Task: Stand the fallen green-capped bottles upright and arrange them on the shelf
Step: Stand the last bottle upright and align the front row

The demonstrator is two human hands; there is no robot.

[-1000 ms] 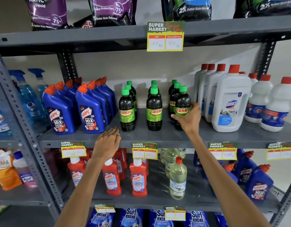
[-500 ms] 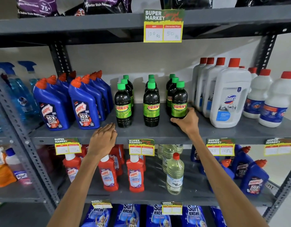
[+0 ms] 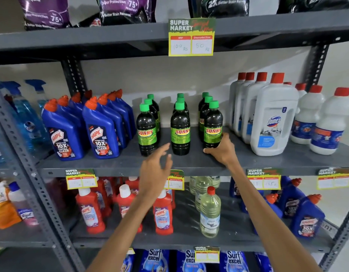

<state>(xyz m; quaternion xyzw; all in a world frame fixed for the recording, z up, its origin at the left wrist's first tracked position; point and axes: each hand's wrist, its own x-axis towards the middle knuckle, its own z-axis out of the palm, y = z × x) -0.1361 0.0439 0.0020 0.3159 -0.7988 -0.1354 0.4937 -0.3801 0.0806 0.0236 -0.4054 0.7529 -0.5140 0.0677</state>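
Dark green-capped "Sunny" bottles stand upright in three short rows on the grey middle shelf (image 3: 191, 161). The front ones are the left bottle (image 3: 147, 132), the middle bottle (image 3: 180, 130) and the right bottle (image 3: 212, 124). My right hand (image 3: 222, 152) wraps the base of the right front bottle, which rests on the shelf. My left hand (image 3: 154, 169) hovers with fingers spread just in front of the gap between the left and middle bottles, holding nothing.
Blue Harpic bottles (image 3: 103, 132) crowd the shelf to the left, and white red-capped Domex jugs (image 3: 271, 122) stand to the right. A price tag (image 3: 191, 38) hangs from the shelf above. Red bottles (image 3: 162, 214) and a clear bottle (image 3: 209, 213) fill the shelf below.
My left hand lifted off the shelf edge and moved right toward the front bottles, opening its fingers. My right hand slid down from the right bottle's label to its base.
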